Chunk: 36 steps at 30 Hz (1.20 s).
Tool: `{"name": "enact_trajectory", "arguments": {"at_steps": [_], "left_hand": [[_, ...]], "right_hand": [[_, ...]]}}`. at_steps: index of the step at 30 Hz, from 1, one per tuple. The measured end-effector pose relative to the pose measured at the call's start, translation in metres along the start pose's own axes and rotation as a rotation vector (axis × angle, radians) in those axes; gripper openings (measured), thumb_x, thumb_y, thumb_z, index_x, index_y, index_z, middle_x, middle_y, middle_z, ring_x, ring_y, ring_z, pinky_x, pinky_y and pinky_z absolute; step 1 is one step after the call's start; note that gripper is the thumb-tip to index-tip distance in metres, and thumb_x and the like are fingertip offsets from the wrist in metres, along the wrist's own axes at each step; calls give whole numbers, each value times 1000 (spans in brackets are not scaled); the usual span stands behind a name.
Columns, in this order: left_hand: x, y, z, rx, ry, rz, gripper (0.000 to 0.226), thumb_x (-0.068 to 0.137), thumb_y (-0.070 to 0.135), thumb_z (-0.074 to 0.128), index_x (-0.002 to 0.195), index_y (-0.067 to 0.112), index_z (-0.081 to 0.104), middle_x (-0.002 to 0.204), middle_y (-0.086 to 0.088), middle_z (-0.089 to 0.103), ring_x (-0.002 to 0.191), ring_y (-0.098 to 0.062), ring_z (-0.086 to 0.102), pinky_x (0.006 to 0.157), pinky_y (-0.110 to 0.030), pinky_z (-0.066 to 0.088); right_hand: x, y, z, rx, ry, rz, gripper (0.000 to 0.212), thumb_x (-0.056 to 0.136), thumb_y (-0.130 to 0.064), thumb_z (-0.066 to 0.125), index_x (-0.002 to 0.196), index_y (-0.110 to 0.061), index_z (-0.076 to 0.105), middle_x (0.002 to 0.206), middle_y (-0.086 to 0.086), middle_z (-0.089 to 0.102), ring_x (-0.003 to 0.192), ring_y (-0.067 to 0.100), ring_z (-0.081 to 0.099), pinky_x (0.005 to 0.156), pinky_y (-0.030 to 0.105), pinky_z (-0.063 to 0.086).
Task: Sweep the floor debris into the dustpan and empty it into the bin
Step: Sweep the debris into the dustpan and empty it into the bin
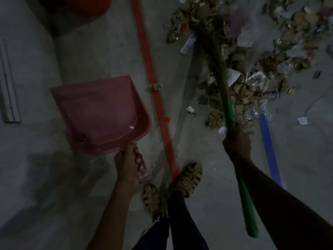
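My left hand [129, 162] grips the handle of a pink dustpan [100, 112], held above the concrete floor at the left with nothing in its pan. My right hand [237, 144] grips a broom's green handle [246, 197]. The broom's brownish head [214, 49] reaches up and away into a wide heap of debris [255, 73]: cardboard scraps, paper and plastic wrappers across the upper right. At the top left edge a red rounded bin [88, 5] shows only in part.
An orange strip [153, 83] runs down the floor between dustpan and debris. A blue strip [269, 148] lies at the right. My sandalled feet [187, 179] stand at the bottom centre. A pale flat bar [9, 83] lies at the left edge.
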State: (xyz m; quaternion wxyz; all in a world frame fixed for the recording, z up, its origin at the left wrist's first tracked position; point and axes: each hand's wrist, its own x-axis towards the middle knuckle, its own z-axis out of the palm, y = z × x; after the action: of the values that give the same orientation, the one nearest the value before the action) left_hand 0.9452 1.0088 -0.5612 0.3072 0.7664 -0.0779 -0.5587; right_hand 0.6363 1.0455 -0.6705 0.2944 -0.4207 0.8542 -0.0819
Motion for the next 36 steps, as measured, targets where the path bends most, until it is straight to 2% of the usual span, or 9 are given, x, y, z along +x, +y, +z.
{"name": "enact_trajectory", "arguments": {"at_steps": [7, 12, 17, 20, 22, 27, 29, 33, 36], "left_hand": [[-3, -15, -21, -8, 1, -14, 34, 95, 24, 56, 65, 14, 45, 44, 1, 33, 29, -14, 31, 40, -15, 26], [-2, -32, -48, 31, 29, -92, 34, 94, 29, 58, 65, 18, 45, 46, 1, 33, 31, -14, 30, 43, -14, 27], [-6, -43, -69, 81, 48, -139, 32, 93, 30, 56, 65, 19, 45, 47, 2, 34, 32, -14, 29, 45, -14, 29], [-7, -49, -78, 138, 42, -137, 28, 92, 30, 56, 67, 19, 47, 47, 2, 37, 33, -15, 31, 48, -16, 29], [-9, -53, -81, 147, 27, -131, 27, 91, 27, 55, 67, 18, 47, 47, 0, 37, 33, -16, 31, 46, -16, 29], [-31, -45, -80, 136, -27, -132, 27, 91, 21, 54, 65, 16, 47, 47, 0, 36, 32, -16, 30, 43, -15, 27], [-52, -35, -80, 116, -43, -135, 28, 92, 18, 54, 66, 15, 46, 47, -1, 35, 31, -15, 29, 41, -14, 26], [-107, -1, -89, 138, -98, -111, 27, 92, 17, 54, 66, 15, 47, 47, 0, 38, 31, -13, 30, 39, -15, 23], [-151, 31, -103, 174, -161, -67, 26, 93, 20, 54, 68, 16, 48, 50, -2, 40, 33, -14, 32, 38, -16, 23]], "right_hand": [[-49, -36, 48, 96, -61, -215, 49, 95, -13, 54, 143, -12, 46, 122, 16, 63, 82, 34, 64, 65, 31, 47], [-79, -60, 86, 84, -292, -348, 51, 91, -14, 49, 142, -17, 44, 119, 9, 60, 81, 30, 63, 65, 44, 55], [-80, -62, 102, -142, -436, -238, 53, 93, -10, 53, 144, -20, 40, 113, 10, 61, 83, 29, 63, 67, 46, 57], [-60, -49, 84, -130, -355, -56, 50, 92, -7, 55, 139, -20, 44, 98, 6, 61, 73, 21, 62, 57, 39, 57], [-40, -41, 60, -173, -261, 31, 43, 92, -8, 54, 134, -16, 46, 102, 12, 61, 74, 25, 60, 54, 34, 48], [-11, -30, -19, -124, -29, 114, 37, 93, -15, 60, 129, -9, 51, 109, 13, 64, 88, 26, 61, 72, 39, 53], [-29, -35, -52, -117, -17, 67, 36, 93, -15, 58, 128, -9, 52, 106, 12, 65, 92, 28, 63, 77, 44, 55], [-105, -64, -95, -86, -46, 37, 34, 97, -11, 51, 130, -17, 52, 96, 6, 65, 76, 19, 61, 59, 33, 52], [-171, -89, -116, -37, -172, 52, 44, 97, -13, 49, 139, -24, 45, 95, 6, 65, 73, 22, 63, 64, 47, 59]]}}
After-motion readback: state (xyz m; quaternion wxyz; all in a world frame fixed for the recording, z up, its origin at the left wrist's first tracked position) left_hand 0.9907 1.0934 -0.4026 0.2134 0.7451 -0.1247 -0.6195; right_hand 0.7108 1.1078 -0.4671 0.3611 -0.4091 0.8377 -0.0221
